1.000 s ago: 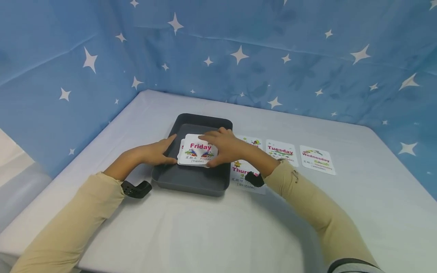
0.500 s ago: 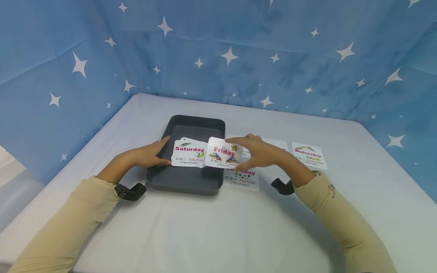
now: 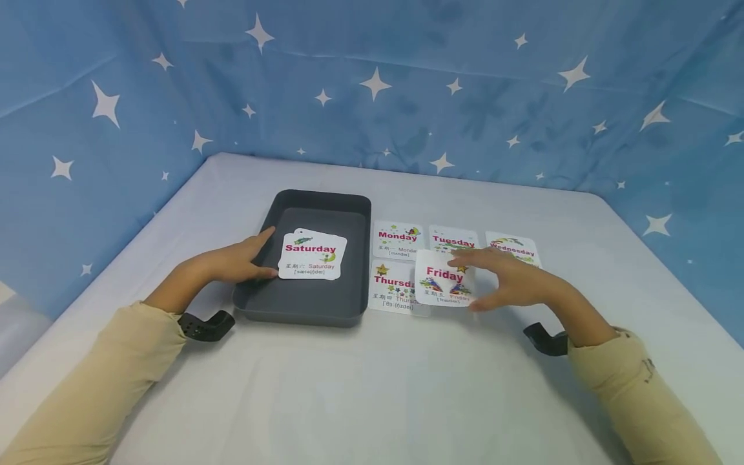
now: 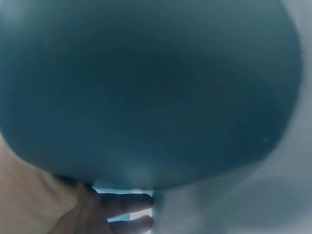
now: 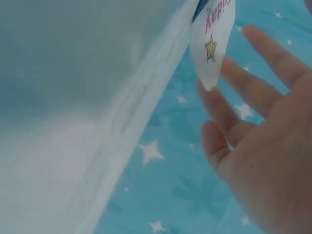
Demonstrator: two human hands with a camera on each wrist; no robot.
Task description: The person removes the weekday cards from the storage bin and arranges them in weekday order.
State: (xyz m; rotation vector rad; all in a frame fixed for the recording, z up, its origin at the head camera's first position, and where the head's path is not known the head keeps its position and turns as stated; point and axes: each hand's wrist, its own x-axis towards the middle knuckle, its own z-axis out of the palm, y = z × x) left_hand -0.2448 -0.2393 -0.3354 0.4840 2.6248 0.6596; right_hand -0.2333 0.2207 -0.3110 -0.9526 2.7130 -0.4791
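Observation:
My right hand (image 3: 514, 279) holds the white Friday card (image 3: 444, 278) by its right side, between thumb and fingers, above the table. In the right wrist view the hand (image 5: 273, 131) has its fingers at the corner of the Friday card (image 5: 213, 44). The held card overlaps the right edge of the Thursday card (image 3: 391, 294) and the bottom of the Tuesday card (image 3: 450, 237). My left hand (image 3: 232, 258) is at the left rim of the grey tray (image 3: 302, 314), with its fingertips beside the Saturday card (image 3: 310, 257), which lies on another card inside.
Behind the Thursday card lies the Monday card (image 3: 398, 240). The Wednesday card (image 3: 514, 248) is at the right end of the back row, partly behind my right hand. A blue curtain (image 3: 407, 123) with white stars stands behind the white table (image 3: 378, 394).
My right hand has carried the Friday card from above the tray to the right, uncovering the Saturday card. My left hand has stayed at the tray. The view has shifted somewhat.

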